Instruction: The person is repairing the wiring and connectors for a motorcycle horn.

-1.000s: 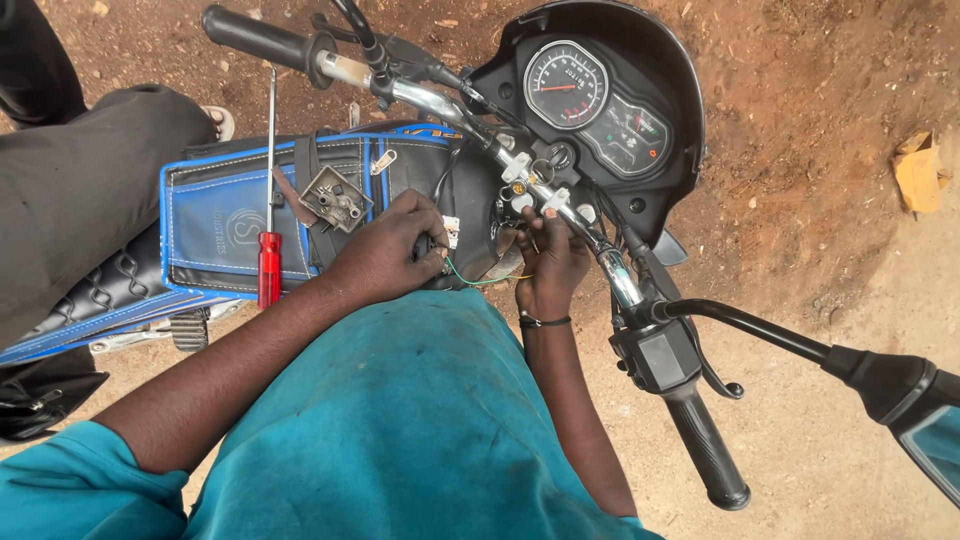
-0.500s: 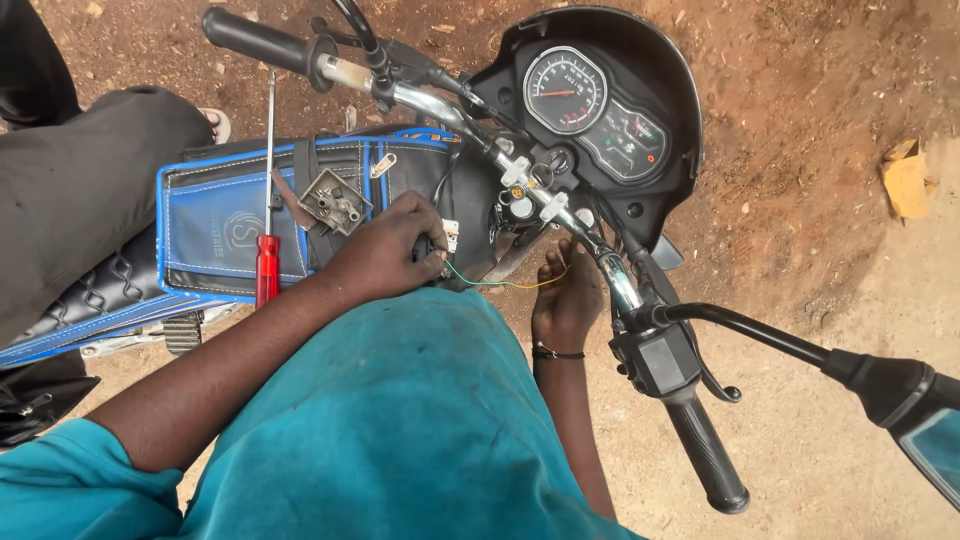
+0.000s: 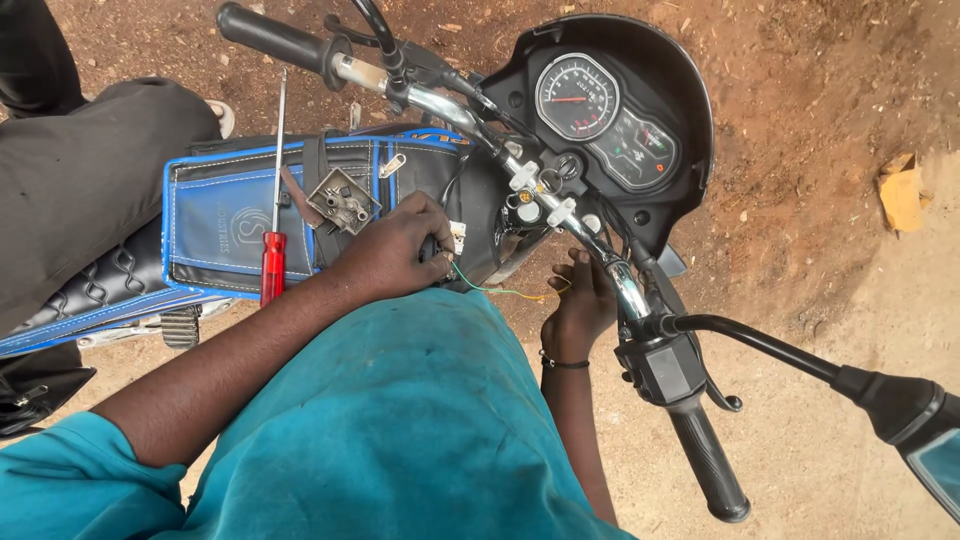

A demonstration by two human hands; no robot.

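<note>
We stood on bare reddish-brown dirt ground [image 3: 800,150], strewn with small stones under even daylight. A crumpled cardboard scrap [image 3: 902,190] lay at right.

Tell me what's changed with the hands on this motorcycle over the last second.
The right hand dropped from the wiring beside the steering head to lower down, under the handlebar. The left hand stayed on the small white connector, with the thin green and yellow wires now stretched out between the hands. The red-handled screwdriver and metal part on the tank cover did not move.
</note>
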